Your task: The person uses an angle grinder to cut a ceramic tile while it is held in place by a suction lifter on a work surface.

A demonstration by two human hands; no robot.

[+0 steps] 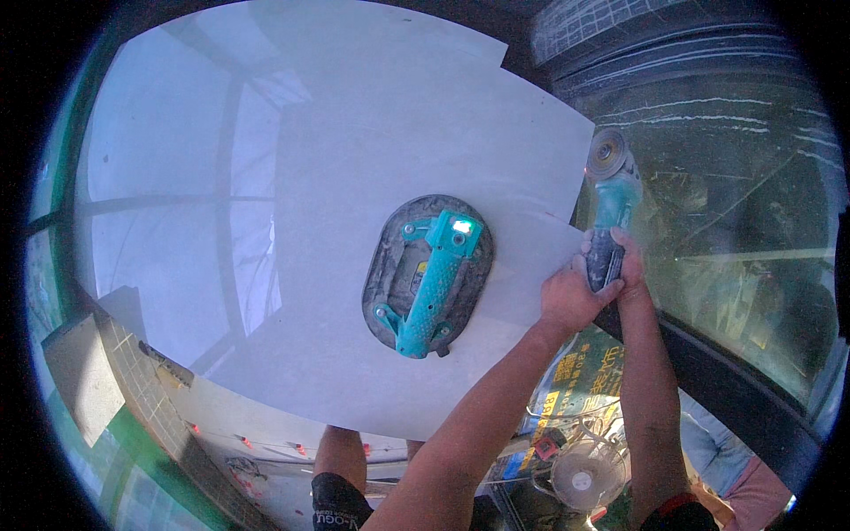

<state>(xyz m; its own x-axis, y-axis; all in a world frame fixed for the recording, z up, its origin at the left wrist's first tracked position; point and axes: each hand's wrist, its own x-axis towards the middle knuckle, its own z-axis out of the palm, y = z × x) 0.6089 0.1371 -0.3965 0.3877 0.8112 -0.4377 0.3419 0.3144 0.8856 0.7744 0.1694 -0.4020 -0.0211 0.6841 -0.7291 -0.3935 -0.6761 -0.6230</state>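
A teal angle grinder with a dusty dark grip is in both my hands, to the right of a large glossy pale tile. My left hand is closed round the lower grip, over the tile's right edge. My right hand wraps the same grip from the right. The grinder's round disc sits at the tile's right edge, close to a stepped cut; whether it touches cannot be told. A suction lifter with a teal handle and black oval pad lies on the tile.
A glass pane in a dark frame stands along the right. Below are a clear round tub and a printed yellow-and-black sheet. Small red pieces lie past the tile's near edge. At left rests a pale slab piece.
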